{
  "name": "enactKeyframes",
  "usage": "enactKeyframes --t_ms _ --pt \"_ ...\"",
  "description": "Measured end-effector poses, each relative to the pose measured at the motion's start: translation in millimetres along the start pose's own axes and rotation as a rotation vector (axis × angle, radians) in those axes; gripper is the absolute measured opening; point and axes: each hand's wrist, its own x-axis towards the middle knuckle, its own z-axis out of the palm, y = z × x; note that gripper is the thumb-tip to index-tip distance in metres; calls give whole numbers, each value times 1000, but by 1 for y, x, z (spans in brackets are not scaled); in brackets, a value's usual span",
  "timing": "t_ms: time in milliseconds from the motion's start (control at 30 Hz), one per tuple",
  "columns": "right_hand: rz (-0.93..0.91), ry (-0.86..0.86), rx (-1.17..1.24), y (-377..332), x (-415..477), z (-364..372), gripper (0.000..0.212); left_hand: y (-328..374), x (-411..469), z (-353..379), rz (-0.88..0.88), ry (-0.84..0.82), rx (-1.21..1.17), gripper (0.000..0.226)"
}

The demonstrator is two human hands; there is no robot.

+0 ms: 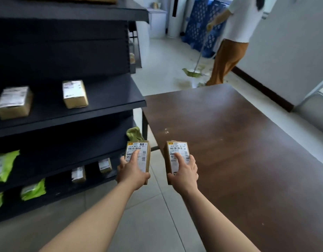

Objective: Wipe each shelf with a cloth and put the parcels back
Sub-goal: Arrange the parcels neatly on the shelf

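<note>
My left hand (132, 172) grips a small brown parcel (141, 151) with a white barcode label, held in the air beside the end of the dark shelf unit (109, 104). My right hand (184, 172) grips a second, similar parcel (175, 151) over the near left edge of the brown table (238, 151). Each index finger lies along the label. A green cloth (134, 133) sits at the shelf's right end, behind the left parcel. Two brown parcels (75, 93) (13, 101) stand on the middle shelf.
Lower shelves hold small brown parcels (78, 174) and green mailer bags (4, 165). Farther down the aisle a person in a white top (235, 33) mops the tiled floor with a green mop (192, 72). Blue crates (202, 24) lean against the back wall.
</note>
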Motion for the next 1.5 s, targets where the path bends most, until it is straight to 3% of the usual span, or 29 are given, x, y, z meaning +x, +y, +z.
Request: enactKeyframes --t_ms 333,600,867,1133,1500 --pt "-198 -96 -66 -142 -39 97 76 -151 4 -114 -216 109 -78 90" --pt "-324 -210 -157 -216 -50 169 76 -245 13 -163 -376 149 -124 91" --pt "-362 -288 -212 -256 -14 227 74 -294 60 -179 -454 181 -146 89" --pt "-402 -320 -261 -280 74 298 72 -334 167 -164 -510 212 -238 86" --pt "-385 -276 -266 -279 177 410 74 -393 303 -117 -403 229 -192 90"
